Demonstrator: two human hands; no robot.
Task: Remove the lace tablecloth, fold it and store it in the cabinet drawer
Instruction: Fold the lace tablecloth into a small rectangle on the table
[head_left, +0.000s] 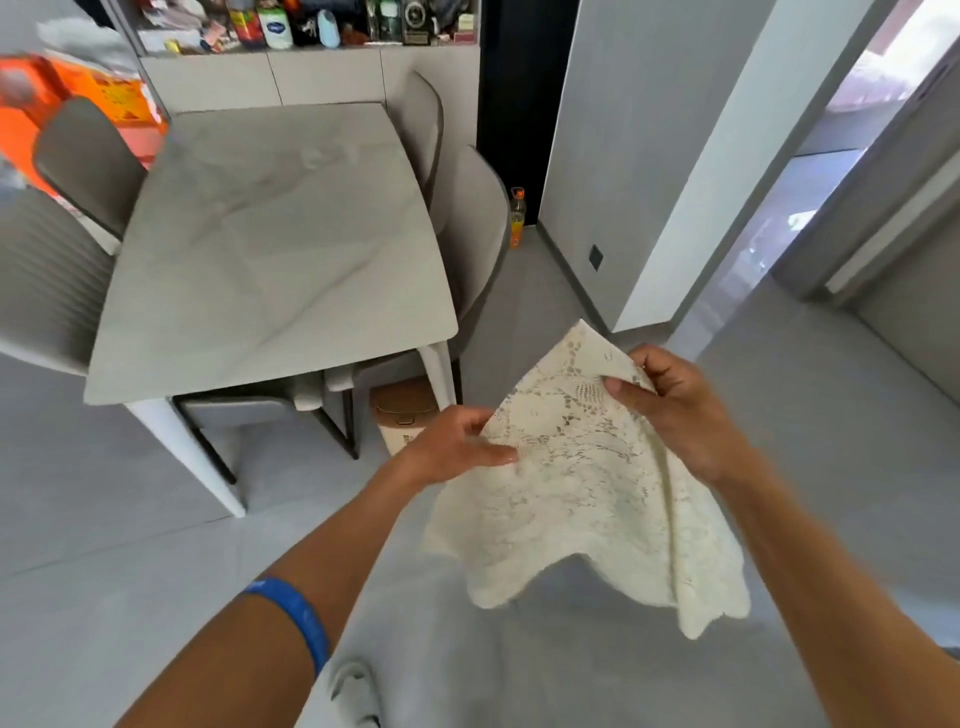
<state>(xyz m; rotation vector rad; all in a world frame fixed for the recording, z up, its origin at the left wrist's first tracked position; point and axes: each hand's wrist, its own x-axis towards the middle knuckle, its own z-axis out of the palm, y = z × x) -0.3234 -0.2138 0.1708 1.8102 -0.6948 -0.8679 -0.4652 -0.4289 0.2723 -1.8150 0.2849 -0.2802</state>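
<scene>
The cream lace tablecloth (587, 483) hangs folded in the air in front of me, to the right of the table. My left hand (457, 441) pinches its left edge between thumb and fingers. My right hand (670, 405) grips the upper right edge, thumb on top of the lace. The lower part of the cloth droops loose toward the floor. The grey marble-look table (270, 249) stands bare at the left. A grey cabinet (322, 78) with closed fronts runs along the wall behind the table.
Grey chairs (467, 234) stand around the table. A cardboard box (402, 415) sits on the floor under the table's near right corner. An orange-capped bottle (517, 215) stands by the wall. A doorway (810, 197) opens at the right. Clutter fills the shelf above the cabinet.
</scene>
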